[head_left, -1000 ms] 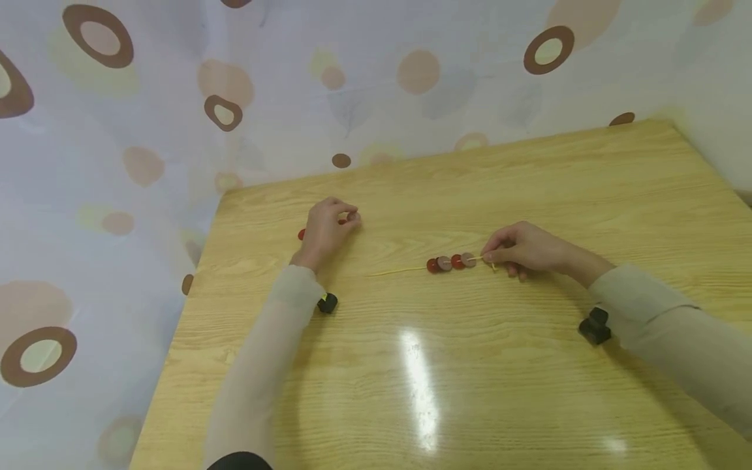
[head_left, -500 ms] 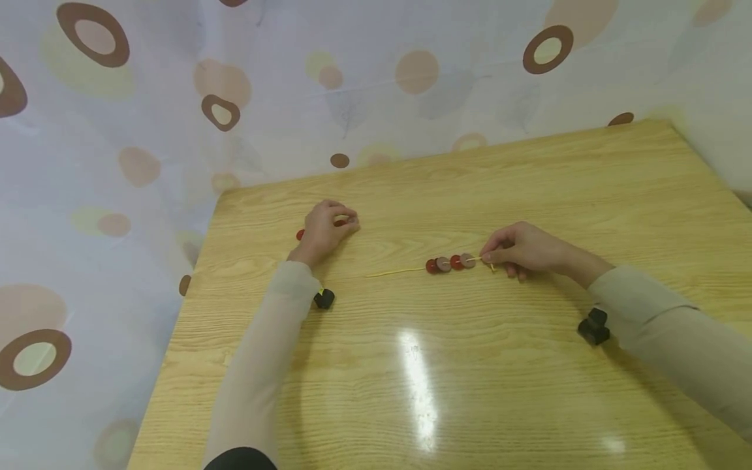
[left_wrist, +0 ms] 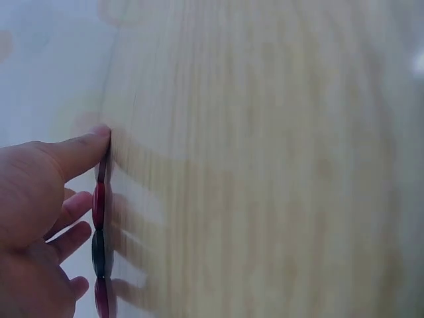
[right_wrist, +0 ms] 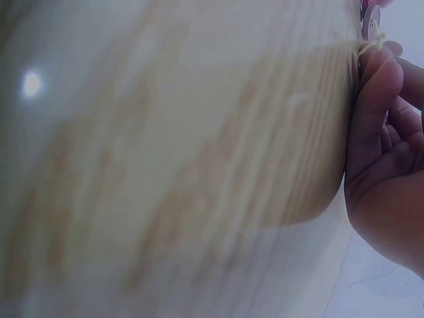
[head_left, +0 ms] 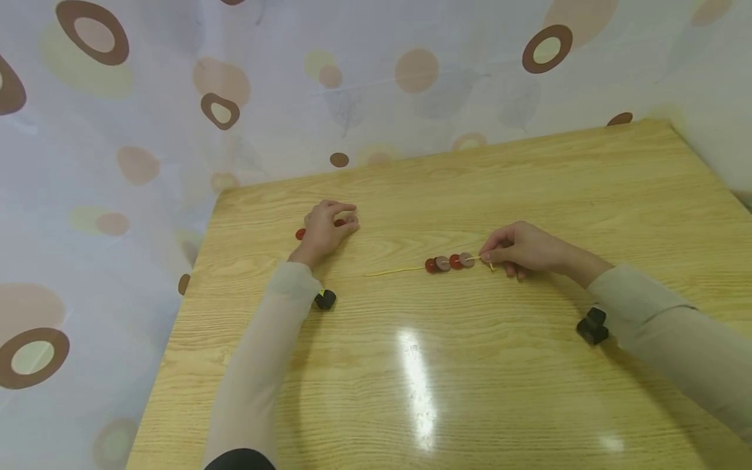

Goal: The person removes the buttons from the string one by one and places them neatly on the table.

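Head view: four buttons strung on the yellow cord, on the wooden table.
Your right hand pinches the cord's end; apparently unstrung buttons lie at your left hand, whose grip I cannot tell.

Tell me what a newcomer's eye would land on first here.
Probably the red and pinkish discs strung on a yellow string, right of centre on the wooden table, with the right grip pinching the string beside them. Next, perhaps the boldly spotted backdrop behind the table. The left grip is among more discs, farther left.
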The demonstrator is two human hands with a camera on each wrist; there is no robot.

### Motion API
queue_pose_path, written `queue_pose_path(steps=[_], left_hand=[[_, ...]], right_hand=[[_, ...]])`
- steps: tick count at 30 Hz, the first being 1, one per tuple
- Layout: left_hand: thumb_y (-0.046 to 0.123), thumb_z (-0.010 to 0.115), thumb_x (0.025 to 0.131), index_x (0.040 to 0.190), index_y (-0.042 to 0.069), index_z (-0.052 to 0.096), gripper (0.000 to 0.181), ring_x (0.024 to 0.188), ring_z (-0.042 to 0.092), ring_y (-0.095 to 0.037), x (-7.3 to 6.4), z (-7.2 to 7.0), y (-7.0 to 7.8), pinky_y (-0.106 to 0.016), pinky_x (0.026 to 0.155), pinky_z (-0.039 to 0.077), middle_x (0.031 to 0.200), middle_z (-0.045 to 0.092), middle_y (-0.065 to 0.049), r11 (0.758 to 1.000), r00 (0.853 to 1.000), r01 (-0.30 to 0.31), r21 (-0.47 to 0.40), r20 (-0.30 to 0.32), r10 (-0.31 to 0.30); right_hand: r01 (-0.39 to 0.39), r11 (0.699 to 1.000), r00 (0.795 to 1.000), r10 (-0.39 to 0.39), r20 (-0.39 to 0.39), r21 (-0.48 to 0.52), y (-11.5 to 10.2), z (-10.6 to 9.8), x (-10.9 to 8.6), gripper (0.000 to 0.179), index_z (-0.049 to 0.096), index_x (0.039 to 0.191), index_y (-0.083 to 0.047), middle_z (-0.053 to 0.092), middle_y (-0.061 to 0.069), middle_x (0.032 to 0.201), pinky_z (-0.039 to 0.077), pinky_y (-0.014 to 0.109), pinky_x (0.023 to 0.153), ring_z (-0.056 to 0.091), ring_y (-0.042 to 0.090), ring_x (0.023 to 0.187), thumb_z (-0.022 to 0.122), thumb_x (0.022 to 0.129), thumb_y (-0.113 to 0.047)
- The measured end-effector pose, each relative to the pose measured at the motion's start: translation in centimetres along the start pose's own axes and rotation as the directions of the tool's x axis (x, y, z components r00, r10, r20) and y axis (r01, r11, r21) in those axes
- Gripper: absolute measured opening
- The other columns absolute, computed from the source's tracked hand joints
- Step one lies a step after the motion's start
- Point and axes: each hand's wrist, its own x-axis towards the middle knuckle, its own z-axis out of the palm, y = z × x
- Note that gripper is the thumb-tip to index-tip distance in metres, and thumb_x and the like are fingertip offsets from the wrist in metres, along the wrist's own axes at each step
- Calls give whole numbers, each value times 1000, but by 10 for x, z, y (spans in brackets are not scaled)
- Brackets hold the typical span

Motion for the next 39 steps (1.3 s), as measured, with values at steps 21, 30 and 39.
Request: queue_pose_path(steps=[21,30,39], left_hand=[[43,66,97,151,17,48,62,153,3,-27,-57,46,68,-55,116,-16,166,18,-6,946,971,-75,-314,194,141],[43,68,95,146,17,54,59,153,5,-20,-68,70,92,-51,116,-19,164,26,-4,941,952,-97,-323,247,183],[40,75,91,137,17,63,53,153,10,-21,-70,77,102,-51,117,-18,162,29,-4,967,971,-90,-237,197,139]], right_hand=[[-9,1000,1000,9,1,-5,4,-3,0,23,69,112,0,60,7,70,50,30,45,55,15,53,66,100,-19],[-7,1000,1000,7,-3,-11,3,-4,0,24,69,113,0,60,7,71,51,30,45,56,16,54,66,100,-20],[-1,1000,1000,1,-3,-10,3,-5,-3,24,70,113,1,61,8,70,51,31,45,56,16,53,66,99,-19]])
